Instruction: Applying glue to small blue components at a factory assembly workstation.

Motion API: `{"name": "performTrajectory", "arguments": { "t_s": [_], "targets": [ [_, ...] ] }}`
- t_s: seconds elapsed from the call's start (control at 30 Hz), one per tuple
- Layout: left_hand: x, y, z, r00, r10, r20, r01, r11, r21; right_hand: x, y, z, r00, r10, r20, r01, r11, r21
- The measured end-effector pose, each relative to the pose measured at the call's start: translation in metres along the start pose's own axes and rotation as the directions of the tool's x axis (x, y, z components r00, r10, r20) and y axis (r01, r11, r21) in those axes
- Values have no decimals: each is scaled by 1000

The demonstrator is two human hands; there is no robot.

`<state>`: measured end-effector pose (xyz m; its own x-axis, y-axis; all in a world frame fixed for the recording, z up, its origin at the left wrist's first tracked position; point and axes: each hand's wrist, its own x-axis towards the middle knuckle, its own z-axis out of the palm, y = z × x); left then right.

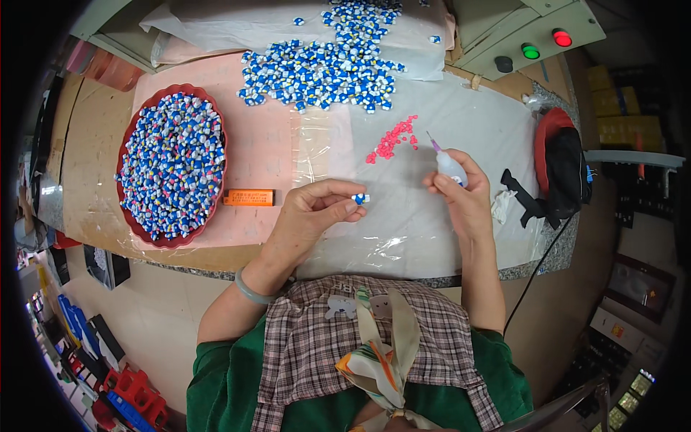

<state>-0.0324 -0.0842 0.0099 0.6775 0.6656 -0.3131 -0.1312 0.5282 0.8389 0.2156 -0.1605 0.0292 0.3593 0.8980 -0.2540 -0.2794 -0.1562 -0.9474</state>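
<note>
Between thumb and forefinger, my left hand [317, 209] pinches a small blue-and-white figure piece [360, 198] above the table. My right hand [464, 191] grips a small white glue bottle [451, 167] whose purple-based needle tip points up and to the left. Tiny pink pieces [391, 142] lie in a loose heap beyond and between the two hands. Farther back, a large spread of blue-and-white pieces [317, 75] covers the sheet. To the left stands a red scalloped tray [224, 137] heaped with the same kind of pieces, some showing pink bits.
An orange box [249, 197] lies beside the tray. At the back right, a metal housing [525, 32] carries green and red lit buttons. A red-and-black object [558, 165] sits at the table's right side, near a crumpled white tissue [503, 207] and a black cable [536, 270].
</note>
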Motion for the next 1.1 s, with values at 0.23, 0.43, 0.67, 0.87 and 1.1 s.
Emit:
{"name": "performTrajectory", "arguments": {
  "t_s": [0.23,0.43,0.67,0.87,1.1],
  "targets": [
    [-3,0,0,1000,-27,-3,27,1000,-9,28,8,9,935,-354,6,204,526,-825],
    [-3,-3,-1,999,-42,-7,42,999,-10,32,9,20,879,-455,140,310,324,-894],
    [-3,-2,0,999,-47,2,47,999,-10,38,4,20,889,-403,216,331,240,-913],
    [-2,0,1,999,-33,3,33,999,-12,28,0,18,982,-182,57,159,618,-770],
    [2,-1,4,1000,-6,0,6,1000,-9,16,5,25,983,-24,182,57,983,-175]
  ]
}}
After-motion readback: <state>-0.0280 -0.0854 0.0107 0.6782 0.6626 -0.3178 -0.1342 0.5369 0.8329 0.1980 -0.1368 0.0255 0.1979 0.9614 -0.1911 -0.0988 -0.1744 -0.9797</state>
